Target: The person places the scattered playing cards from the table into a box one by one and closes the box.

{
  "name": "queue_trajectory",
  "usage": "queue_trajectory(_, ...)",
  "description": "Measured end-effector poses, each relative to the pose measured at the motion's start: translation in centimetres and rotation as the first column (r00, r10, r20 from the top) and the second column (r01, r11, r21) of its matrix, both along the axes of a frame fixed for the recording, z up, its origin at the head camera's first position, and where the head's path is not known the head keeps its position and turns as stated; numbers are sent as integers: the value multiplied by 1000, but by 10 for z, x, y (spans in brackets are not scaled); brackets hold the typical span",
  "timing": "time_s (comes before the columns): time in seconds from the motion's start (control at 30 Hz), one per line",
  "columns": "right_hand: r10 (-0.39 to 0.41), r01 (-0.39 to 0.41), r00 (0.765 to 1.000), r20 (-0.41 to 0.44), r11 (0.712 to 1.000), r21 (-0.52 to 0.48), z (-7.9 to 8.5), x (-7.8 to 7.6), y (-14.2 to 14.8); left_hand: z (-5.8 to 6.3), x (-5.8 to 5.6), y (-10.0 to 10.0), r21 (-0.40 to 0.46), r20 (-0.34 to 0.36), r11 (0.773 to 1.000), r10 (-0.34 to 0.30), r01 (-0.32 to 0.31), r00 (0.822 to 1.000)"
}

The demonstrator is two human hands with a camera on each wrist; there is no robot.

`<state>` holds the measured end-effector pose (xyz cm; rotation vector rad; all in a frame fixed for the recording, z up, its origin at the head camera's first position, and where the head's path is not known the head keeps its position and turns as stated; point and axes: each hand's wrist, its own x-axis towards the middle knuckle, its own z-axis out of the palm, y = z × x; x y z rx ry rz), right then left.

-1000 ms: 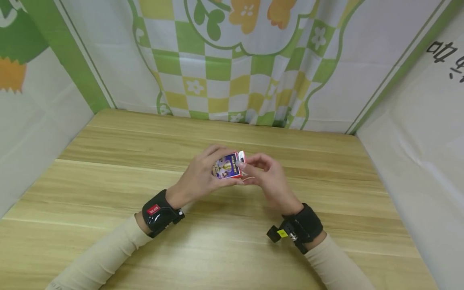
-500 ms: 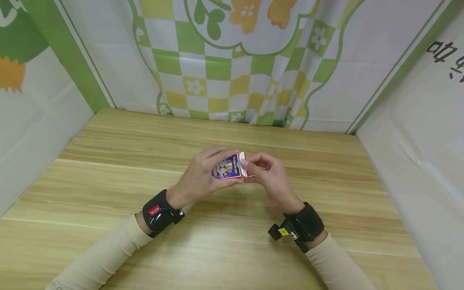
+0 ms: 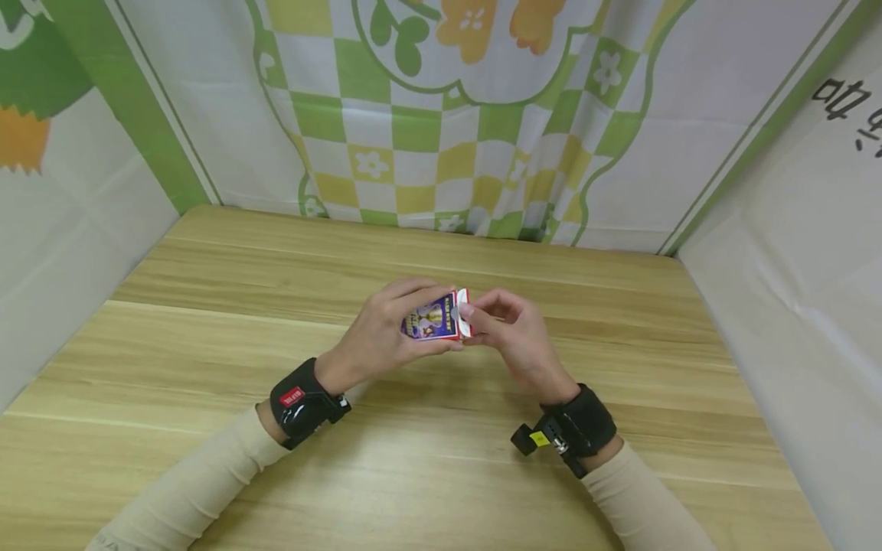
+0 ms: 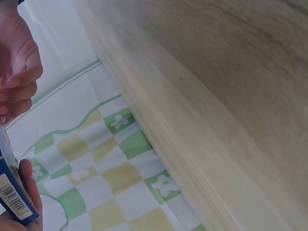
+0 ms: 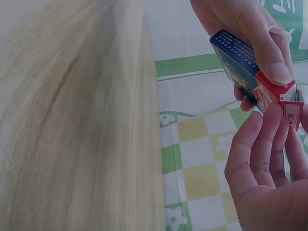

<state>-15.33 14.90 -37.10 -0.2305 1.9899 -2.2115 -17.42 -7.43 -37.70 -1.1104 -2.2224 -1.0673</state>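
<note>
A small playing card box [image 3: 430,317], blue and purple with a gold trophy and red edges, is held above the table. My left hand [image 3: 377,325] grips it by its long sides, thumb on the near edge. At its right end a white inner flap [image 3: 463,312] with a rounded notch shows. My right hand [image 3: 517,333] pinches this end flap between thumb and fingers. In the right wrist view, the red flap [image 5: 291,111] stands out from the box, and the right fingertips touch it. A barcode [image 4: 13,196] shows in the left wrist view. The box's inside is hidden.
The wooden table [image 3: 413,474] lies beneath both hands. Behind it hangs a green and yellow checked curtain [image 3: 420,130]; pale cloth walls [image 3: 779,229] stand on either side. Black camera straps [image 3: 586,421] are around both wrists.
The right hand has shifted slightly rightward and the flap at the box's end has tilted outward, so more white shows. The left hand's grip looks the same.
</note>
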Motion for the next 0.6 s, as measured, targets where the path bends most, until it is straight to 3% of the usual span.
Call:
queue_trajectory(0.37, -21, 29, 997, -76, 995, 100, -1, -1, 0, 1, -2, -3, -27, 32, 999, -41, 42, 999)
queue_trajectory(0.6, -7, 12, 998, -55, 997, 79, -4, -3, 2, 1, -1, -2, -18, 39, 998, -59, 59, 998)
